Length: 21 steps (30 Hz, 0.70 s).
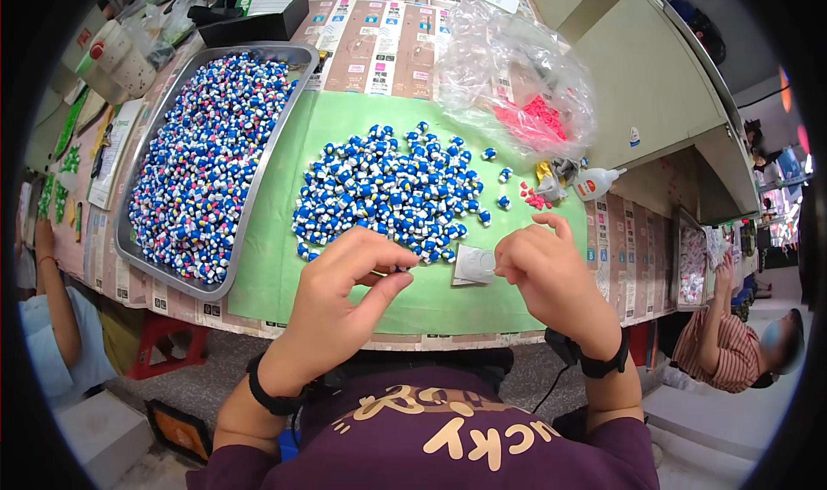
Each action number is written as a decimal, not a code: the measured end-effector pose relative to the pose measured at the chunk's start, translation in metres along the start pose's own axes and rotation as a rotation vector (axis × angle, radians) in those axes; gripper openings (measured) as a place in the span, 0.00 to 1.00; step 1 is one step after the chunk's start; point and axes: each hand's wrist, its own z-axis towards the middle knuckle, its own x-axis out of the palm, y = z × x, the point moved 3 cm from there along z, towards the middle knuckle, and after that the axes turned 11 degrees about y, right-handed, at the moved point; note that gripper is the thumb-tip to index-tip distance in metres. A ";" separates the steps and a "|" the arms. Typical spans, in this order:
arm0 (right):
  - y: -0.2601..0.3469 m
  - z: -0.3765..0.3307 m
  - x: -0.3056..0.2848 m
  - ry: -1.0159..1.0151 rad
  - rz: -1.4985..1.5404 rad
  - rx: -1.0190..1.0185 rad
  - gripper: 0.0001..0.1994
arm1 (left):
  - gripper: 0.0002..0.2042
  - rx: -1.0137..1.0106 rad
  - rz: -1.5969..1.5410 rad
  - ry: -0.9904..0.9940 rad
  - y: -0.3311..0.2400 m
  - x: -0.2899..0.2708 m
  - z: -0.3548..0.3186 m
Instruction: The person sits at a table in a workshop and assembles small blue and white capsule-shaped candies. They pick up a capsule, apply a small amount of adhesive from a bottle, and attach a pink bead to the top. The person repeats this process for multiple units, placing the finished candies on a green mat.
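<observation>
My left hand [349, 283] pinches a small blue and white figure between thumb and fingertips, just at the near edge of a loose pile of blue and white figures [392, 193] on a green mat [284, 266]. My right hand [543, 266] hovers beside it with fingers curled together, its tips touching a small grey square pad [472, 264] lying on the mat. What the right fingertips hold is too small to tell.
A metal tray [258, 167] full of finished blue, white and pink figures sits at the left. A clear plastic bag [525, 77] with pink pieces lies at the back right, a small glue bottle [596, 182] beside it. Other people sit at both sides.
</observation>
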 end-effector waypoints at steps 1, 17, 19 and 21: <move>0.002 0.001 0.001 0.018 -0.057 -0.021 0.10 | 0.08 -0.008 0.016 0.005 0.000 -0.001 -0.001; 0.031 -0.003 -0.021 -0.184 0.272 -0.061 0.13 | 0.12 -0.179 -0.689 0.042 -0.002 0.022 -0.002; 0.038 -0.001 -0.020 -0.235 0.396 -0.044 0.13 | 0.13 -0.158 -0.716 0.000 -0.002 0.026 -0.001; 0.045 0.002 -0.018 -0.263 0.446 -0.024 0.15 | 0.12 -0.075 -0.668 -0.004 -0.004 0.028 -0.001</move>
